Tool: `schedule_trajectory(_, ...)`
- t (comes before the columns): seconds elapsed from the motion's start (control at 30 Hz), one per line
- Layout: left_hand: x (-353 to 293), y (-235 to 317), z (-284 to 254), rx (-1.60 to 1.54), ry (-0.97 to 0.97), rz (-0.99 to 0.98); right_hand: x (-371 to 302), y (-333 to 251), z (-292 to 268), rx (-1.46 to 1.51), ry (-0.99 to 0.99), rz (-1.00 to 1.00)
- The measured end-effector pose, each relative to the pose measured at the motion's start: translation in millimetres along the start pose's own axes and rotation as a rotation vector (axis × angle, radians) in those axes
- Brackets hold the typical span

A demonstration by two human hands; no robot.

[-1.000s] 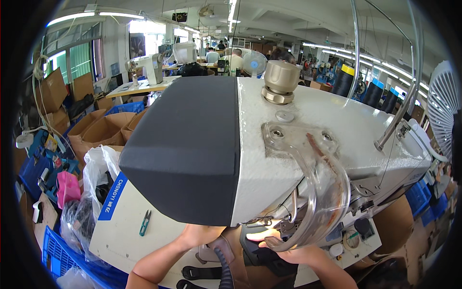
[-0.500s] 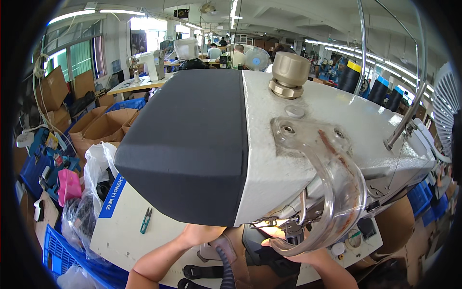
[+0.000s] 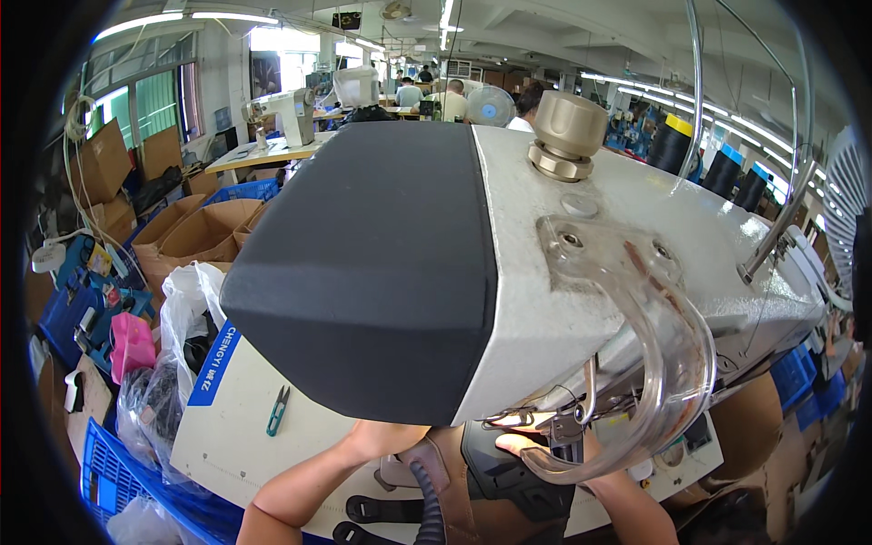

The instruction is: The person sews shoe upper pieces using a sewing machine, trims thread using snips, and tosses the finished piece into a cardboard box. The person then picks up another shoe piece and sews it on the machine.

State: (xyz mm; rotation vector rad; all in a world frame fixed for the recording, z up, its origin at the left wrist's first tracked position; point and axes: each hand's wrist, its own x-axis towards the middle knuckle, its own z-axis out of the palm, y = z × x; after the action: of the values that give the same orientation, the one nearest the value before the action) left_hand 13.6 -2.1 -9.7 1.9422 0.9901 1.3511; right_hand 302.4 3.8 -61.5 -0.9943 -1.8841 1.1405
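A sewing machine head with a dark cover (image 3: 363,272) and a white body (image 3: 536,318) fills the middle and hides part of both hands. Below it lies a workpiece of brown material with a black moulded panel (image 3: 518,490) and a black ribbed handle (image 3: 423,490). My left hand (image 3: 392,438) reaches the brown part from the left, its fingers hidden under the cover. Close to the needle area, my right hand (image 3: 522,442) grips the workpiece, thumb on the black panel and other fingers partly hidden. Black straps (image 3: 386,511) lie on the table by the handle.
Green-handled thread snips (image 3: 277,413) lie on the pale tabletop (image 3: 227,445). A clear curved guard (image 3: 649,391) hangs before the needle area. Left are plastic bags (image 3: 186,304), a blue basket (image 3: 113,472) and cardboard boxes (image 3: 204,227). Thread cones (image 3: 668,143) and a fan (image 3: 845,213) stand right.
The machine head has shifted slightly to the right in view. More of the black panel shows beside my right hand, whose thumb is now clearer. My left hand has barely moved.
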Motion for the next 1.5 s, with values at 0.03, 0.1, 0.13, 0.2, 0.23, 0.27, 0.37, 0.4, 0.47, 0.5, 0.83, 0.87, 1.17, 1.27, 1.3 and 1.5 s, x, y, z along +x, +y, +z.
schedule_trajectory(0.03,1,1,1,-0.001,-0.001,0.003,-5,0,-4,-0.002,0.003,-0.001)
schedule_trajectory(0.1,-2,1,-1,-0.001,0.053,-0.011,12,-85,2,-0.305,-0.133,-0.12)
schedule_trajectory(0.13,-1,5,-2,-0.001,0.05,-0.007,10,-85,2,-0.306,-0.129,-0.121)
schedule_trajectory(0.2,3,11,-5,0.221,-0.046,0.028,4,-77,-1,-0.187,-0.163,0.026)
schedule_trajectory(0.23,3,12,-5,0.22,-0.05,0.032,2,-72,-3,-0.126,-0.181,0.099)
schedule_trajectory(0.27,3,12,-5,0.189,-0.038,0.022,1,-66,-6,-0.062,-0.202,0.171)
schedule_trajectory(0.37,2,17,-7,0.156,-0.011,0.021,2,-56,-15,-0.011,-0.329,0.294)
schedule_trajectory(0.4,1,19,-7,0.152,0.006,0.029,1,-54,-15,0.219,-0.313,0.402)
schedule_trajectory(0.47,2,21,-7,0.167,-0.011,0.029,2,-51,-17,0.544,-0.285,0.593)
schedule_trajectory(0.5,3,21,-8,0.18,-0.024,0.021,6,-52,-16,0.548,-0.28,0.59)
schedule_trajectory(0.83,0,27,-4,0.118,0.008,-0.013,-4,-45,-20,-0.148,-0.29,0.002)
schedule_trajectory(0.87,2,28,-1,0.11,0.01,-0.016,22,-58,-25,-0.138,-0.292,-0.015)
schedule_trajectory(1.17,-3,23,1,0.057,0.069,-0.014,34,-61,-22,-0.174,-0.314,-0.143)
schedule_trajectory(1.27,-4,23,2,0.068,0.074,-0.009,30,-57,-23,-0.187,-0.335,-0.185)
schedule_trajectory(1.3,-3,22,2,0.068,0.091,0.013,32,-58,-21,-0.191,-0.341,-0.197)
schedule_trajectory(1.5,-3,23,0,0.096,0.08,-0.025,21,-48,-22,-0.218,-0.383,-0.271)
